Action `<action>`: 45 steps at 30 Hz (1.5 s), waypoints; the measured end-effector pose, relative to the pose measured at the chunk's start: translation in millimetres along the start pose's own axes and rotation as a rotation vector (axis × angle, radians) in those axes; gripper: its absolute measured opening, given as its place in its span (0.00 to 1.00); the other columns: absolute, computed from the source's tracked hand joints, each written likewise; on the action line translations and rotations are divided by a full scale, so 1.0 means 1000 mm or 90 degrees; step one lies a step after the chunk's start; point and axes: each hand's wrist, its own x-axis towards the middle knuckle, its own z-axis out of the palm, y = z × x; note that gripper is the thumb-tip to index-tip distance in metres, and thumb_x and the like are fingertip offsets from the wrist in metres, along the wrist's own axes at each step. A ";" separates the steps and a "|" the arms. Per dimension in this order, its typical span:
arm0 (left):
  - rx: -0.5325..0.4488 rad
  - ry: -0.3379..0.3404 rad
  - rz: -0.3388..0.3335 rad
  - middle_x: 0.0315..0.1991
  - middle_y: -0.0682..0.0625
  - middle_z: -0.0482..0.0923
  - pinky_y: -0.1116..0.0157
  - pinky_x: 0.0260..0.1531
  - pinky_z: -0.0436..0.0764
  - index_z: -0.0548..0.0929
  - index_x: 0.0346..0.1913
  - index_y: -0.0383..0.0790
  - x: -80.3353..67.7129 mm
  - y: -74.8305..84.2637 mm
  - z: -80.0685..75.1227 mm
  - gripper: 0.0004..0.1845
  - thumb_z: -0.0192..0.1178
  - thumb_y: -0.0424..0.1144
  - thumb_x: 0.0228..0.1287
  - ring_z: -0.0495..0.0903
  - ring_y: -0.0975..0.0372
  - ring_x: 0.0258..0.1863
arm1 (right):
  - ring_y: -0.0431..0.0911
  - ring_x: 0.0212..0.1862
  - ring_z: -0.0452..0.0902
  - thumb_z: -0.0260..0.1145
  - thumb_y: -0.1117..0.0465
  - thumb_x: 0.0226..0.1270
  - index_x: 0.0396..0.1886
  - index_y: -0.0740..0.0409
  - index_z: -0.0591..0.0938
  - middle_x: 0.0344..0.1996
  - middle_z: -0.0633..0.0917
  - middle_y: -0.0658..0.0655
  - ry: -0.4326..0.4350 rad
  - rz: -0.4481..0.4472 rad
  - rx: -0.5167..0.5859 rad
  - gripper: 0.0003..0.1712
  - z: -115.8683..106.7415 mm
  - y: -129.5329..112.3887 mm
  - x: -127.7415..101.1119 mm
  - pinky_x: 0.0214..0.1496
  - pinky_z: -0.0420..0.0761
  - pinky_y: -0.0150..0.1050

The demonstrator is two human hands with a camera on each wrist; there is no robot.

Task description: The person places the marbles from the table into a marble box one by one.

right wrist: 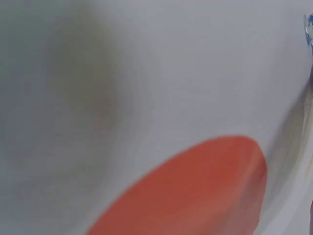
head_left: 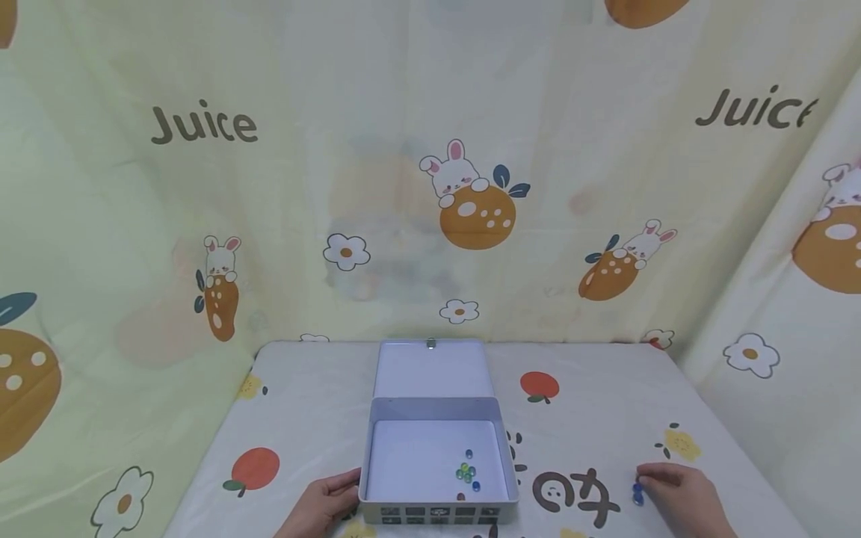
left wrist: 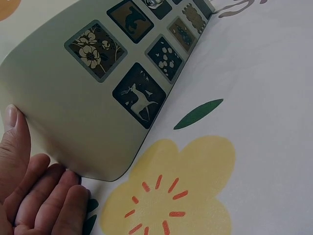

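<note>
An open grey tin box [head_left: 437, 514] stands on the table with its lid [head_left: 433, 370] tipped back. Several small blue and green glass marbles [head_left: 466, 471] lie inside, toward the right. My left hand [head_left: 346, 486] holds the box's near left corner. In the left wrist view the thumb lies on the side wall and the fingers [left wrist: 58, 196] sit at the rounded corner of the box [left wrist: 73, 98]. My right hand [head_left: 642, 482] rests on the cloth to the right, its fingertips curled over blue marbles [head_left: 637, 495]. The right wrist view is blurred, with a marble [right wrist: 309, 29] at its edge.
A pale tablecloth [head_left: 592, 418] printed with fruit, flowers and brown lettering covers the table. Fabric with rabbit and carrot prints hangs behind and along both sides. The box front carries small dark picture tiles [left wrist: 139, 95].
</note>
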 end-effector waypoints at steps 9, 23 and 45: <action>-0.006 -0.002 -0.011 0.70 0.35 0.73 0.53 0.62 0.85 0.67 0.74 0.27 0.003 -0.003 0.000 0.41 0.68 0.49 0.67 0.76 0.45 0.69 | 0.43 0.49 0.88 0.74 0.54 0.65 0.52 0.60 0.88 0.45 0.92 0.56 0.029 -0.054 0.006 0.20 -0.014 -0.007 -0.008 0.55 0.87 0.49; -0.023 -0.003 -0.008 0.71 0.35 0.72 0.53 0.62 0.84 0.67 0.74 0.28 0.003 -0.002 -0.001 0.39 0.67 0.46 0.68 0.77 0.46 0.68 | 0.32 0.43 0.87 0.73 0.58 0.67 0.53 0.62 0.88 0.47 0.92 0.58 -0.007 -0.202 0.134 0.18 0.019 -0.117 -0.018 0.47 0.89 0.29; -0.021 0.003 0.005 0.69 0.37 0.75 0.53 0.63 0.84 0.69 0.73 0.30 0.004 -0.004 -0.001 0.39 0.68 0.48 0.67 0.77 0.50 0.68 | 0.41 0.41 0.88 0.73 0.65 0.65 0.42 0.56 0.92 0.40 0.92 0.55 -0.196 -0.431 0.147 0.07 0.136 -0.284 -0.034 0.46 0.91 0.32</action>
